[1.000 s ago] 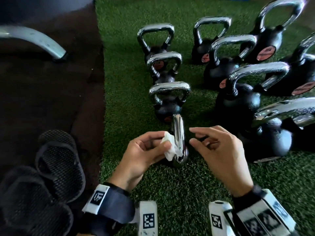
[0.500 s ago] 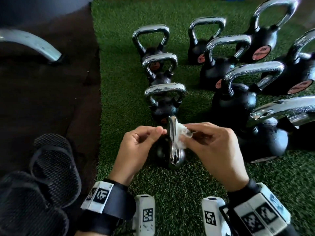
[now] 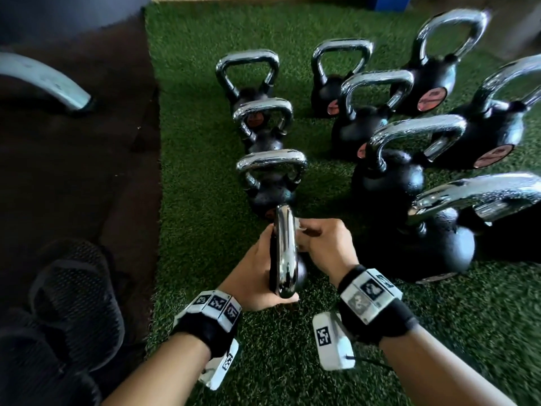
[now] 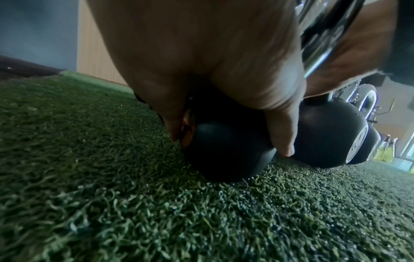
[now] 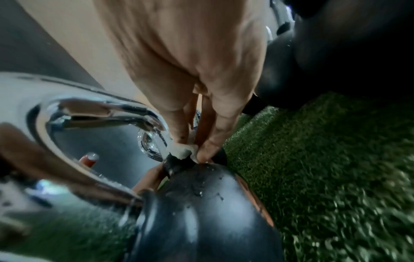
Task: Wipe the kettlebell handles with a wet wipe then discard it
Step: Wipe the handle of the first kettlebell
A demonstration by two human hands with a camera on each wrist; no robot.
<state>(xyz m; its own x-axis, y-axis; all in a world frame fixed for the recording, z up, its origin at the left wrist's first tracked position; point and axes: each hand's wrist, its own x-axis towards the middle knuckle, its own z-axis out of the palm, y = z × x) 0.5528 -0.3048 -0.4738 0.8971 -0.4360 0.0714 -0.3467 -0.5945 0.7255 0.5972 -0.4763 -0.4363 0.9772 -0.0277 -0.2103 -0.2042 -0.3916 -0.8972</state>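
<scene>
The nearest small black kettlebell (image 3: 295, 273) stands on green turf, its chrome handle (image 3: 285, 247) edge-on to me. My left hand (image 3: 254, 273) grips it from the left; in the left wrist view the fingers and thumb (image 4: 282, 134) curl over the black ball (image 4: 224, 156). My right hand (image 3: 320, 240) pinches a crumpled white wet wipe (image 3: 300, 225) against the handle's right side. In the right wrist view the wipe (image 5: 184, 149) sits where the chrome handle (image 5: 94, 109) meets the black body (image 5: 201, 203).
Several more chrome-handled kettlebells stand beyond, one row (image 3: 270, 183) straight ahead and bigger ones (image 3: 439, 241) close on the right. Black sandals (image 3: 76, 300) lie on the dark mat at left. A grey curved metal leg (image 3: 46, 80) is at upper left.
The wipe passed from my left hand to my right. My left hand dropped to grip the kettlebell, and my right hand moved the wipe down the handle's right side.
</scene>
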